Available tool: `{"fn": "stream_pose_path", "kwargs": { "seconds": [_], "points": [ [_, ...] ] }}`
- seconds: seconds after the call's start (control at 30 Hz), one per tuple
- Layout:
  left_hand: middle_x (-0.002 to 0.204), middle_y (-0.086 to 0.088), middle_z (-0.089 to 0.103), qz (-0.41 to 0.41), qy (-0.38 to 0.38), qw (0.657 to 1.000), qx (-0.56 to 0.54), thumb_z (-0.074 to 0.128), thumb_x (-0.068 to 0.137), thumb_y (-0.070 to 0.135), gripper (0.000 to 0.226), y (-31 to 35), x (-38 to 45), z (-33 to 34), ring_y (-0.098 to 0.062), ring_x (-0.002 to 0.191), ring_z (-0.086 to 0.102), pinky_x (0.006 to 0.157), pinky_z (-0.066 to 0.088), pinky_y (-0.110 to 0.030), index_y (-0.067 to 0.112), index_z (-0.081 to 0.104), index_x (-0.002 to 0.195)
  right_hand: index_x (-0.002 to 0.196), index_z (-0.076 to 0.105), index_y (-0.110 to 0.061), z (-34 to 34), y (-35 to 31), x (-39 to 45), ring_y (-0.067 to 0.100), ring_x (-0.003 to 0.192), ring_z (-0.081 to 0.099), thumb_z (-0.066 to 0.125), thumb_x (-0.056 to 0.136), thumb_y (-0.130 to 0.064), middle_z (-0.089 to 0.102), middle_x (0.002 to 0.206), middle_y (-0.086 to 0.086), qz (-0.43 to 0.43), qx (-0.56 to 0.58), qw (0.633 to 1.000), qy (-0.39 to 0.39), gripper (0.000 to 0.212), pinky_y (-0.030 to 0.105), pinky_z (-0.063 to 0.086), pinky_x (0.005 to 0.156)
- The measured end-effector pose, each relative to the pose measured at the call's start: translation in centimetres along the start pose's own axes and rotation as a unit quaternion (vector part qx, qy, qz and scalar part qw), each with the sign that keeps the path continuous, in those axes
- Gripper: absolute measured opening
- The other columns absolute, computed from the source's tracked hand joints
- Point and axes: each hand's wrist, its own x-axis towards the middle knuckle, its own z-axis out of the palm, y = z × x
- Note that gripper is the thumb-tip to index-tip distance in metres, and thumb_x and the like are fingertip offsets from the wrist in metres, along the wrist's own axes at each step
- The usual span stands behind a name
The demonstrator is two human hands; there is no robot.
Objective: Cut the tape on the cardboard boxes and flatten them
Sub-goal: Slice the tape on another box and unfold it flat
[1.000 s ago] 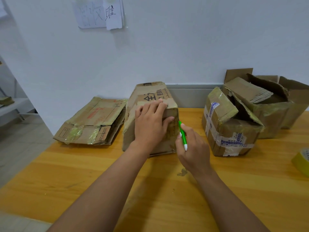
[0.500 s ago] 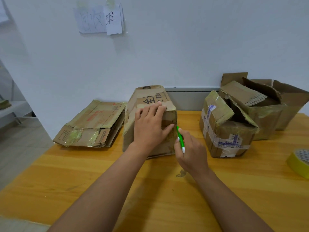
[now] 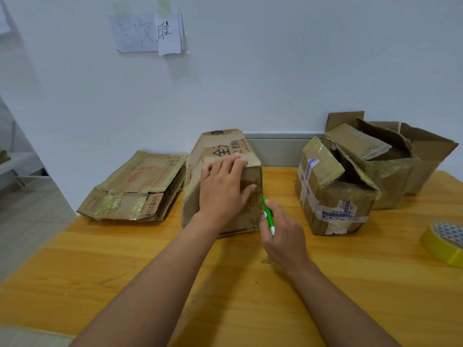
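Observation:
A worn cardboard box (image 3: 220,149) with black printed characters stands in the middle of the wooden table (image 3: 125,266). My left hand (image 3: 223,189) lies flat on its near top edge, pressing on it. My right hand (image 3: 283,234) grips a green and white cutter (image 3: 268,216), whose tip touches the box's taped near right corner edge. A pile of flattened boxes (image 3: 135,189) lies to the left. A taped box (image 3: 330,196) with torn flaps stands to the right.
Two more opened boxes (image 3: 400,156) stand at the back right against the white wall. A roll of yellow tape (image 3: 443,241) lies at the table's right edge. Paper notes (image 3: 150,33) hang on the wall. The table's left edge drops to the floor.
My right hand with the cutter has slid down along the box's right corner edge, toward the table. My left hand has stayed on the box top.

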Motion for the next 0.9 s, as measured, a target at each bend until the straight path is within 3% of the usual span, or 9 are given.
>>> {"fn": "stream_pose_path", "kwargs": {
  "seconds": [0.23,0.33,0.53,0.67,0.8,0.9],
  "points": [
    [0.137,0.000,0.051,0.025,-0.006,0.998,0.057,0.074,0.068,0.067,0.082,-0.3,-0.4,0.2,-0.024,0.125,0.042,0.101,0.025,-0.039,0.023,0.048,0.132,0.123,0.058,-0.012,-0.1,0.3,-0.3,0.011,0.069,0.060,0.044,0.093,-0.034,0.069,0.090,-0.001,0.001,-0.011,1.000,-0.009,0.040,0.014,0.032,0.053],
    [0.137,-0.004,0.048,0.032,0.005,0.997,0.069,0.072,0.068,0.069,0.084,-0.4,-0.6,0.6,-0.028,0.128,0.036,0.103,0.025,-0.042,0.022,0.046,0.134,0.123,0.060,-0.009,-0.2,0.3,-0.3,0.013,0.070,0.062,0.046,0.092,-0.037,0.069,0.089,0.001,-0.014,-0.024,1.000,-0.005,0.044,0.018,0.037,0.052],
    [0.132,-0.005,0.048,0.029,0.010,0.997,0.077,0.078,0.060,0.069,0.094,-0.3,-0.6,0.9,-0.029,0.120,0.039,0.100,0.026,-0.042,0.021,0.042,0.132,0.119,0.066,-0.004,-0.5,-0.1,-0.3,0.009,0.052,0.048,0.048,0.090,-0.024,0.060,0.066,-0.001,-0.042,-0.095,0.994,0.035,0.040,0.018,0.024,0.045],
    [0.132,-0.005,0.050,0.021,0.013,0.997,0.071,0.078,0.061,0.066,0.092,0.1,-0.3,1.2,-0.029,0.119,0.042,0.100,0.028,-0.041,0.020,0.043,0.132,0.126,0.063,-0.008,-0.3,-0.5,0.1,0.012,0.048,0.045,0.046,0.093,-0.026,0.058,0.061,-0.002,0.001,-0.115,0.993,0.001,0.041,0.022,0.021,0.040],
    [0.132,-0.005,0.049,0.018,0.012,0.997,0.074,0.079,0.062,0.065,0.091,0.2,-0.1,1.5,-0.028,0.119,0.041,0.100,0.028,-0.041,0.019,0.045,0.132,0.141,0.046,-0.019,-0.6,-0.6,0.4,0.020,0.063,0.054,0.043,0.101,-0.026,0.066,0.083,0.002,0.066,-0.112,0.990,-0.053,0.041,0.028,0.028,0.048],
    [0.132,-0.005,0.049,0.020,0.014,0.997,0.072,0.078,0.062,0.065,0.090,0.1,-0.1,1.6,-0.029,0.120,0.043,0.101,0.028,-0.041,0.019,0.045,0.133,0.136,0.042,-0.024,-0.6,-0.4,0.7,0.018,0.062,0.049,0.042,0.100,-0.027,0.057,0.077,-0.002,0.082,-0.100,0.989,-0.071,0.036,0.030,0.030,0.050]
  ]
}}
